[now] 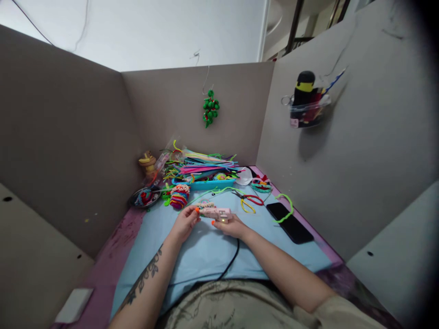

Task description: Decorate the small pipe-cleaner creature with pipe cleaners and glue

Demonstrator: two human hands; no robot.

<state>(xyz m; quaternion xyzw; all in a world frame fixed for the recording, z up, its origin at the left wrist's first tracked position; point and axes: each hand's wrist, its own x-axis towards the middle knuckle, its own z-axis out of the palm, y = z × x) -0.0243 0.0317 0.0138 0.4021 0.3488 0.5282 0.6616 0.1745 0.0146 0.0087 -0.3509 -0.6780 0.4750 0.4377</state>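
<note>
My right hand (233,226) is closed round a pale pink glue gun (216,213) with a small lit light and a black cable (232,262) running down toward my lap. The gun's nozzle points left, at my left hand (186,222). Pinched together right by the nozzle, the left fingers hide whatever small thing may be between them. Just behind the gun lies a small cream-coloured piece (205,205), partly covered by it. Beyond my left hand stands a striped multicoloured pipe-cleaner piece (179,197).
A blue tray (206,185) heaped with pipe cleaners (206,167) is at the back. Pliers (253,199) with red and yellow handles and a black phone (291,224) lie to the right. A dark bowl (132,199) sits left. Grey panels (199,105) enclose the table.
</note>
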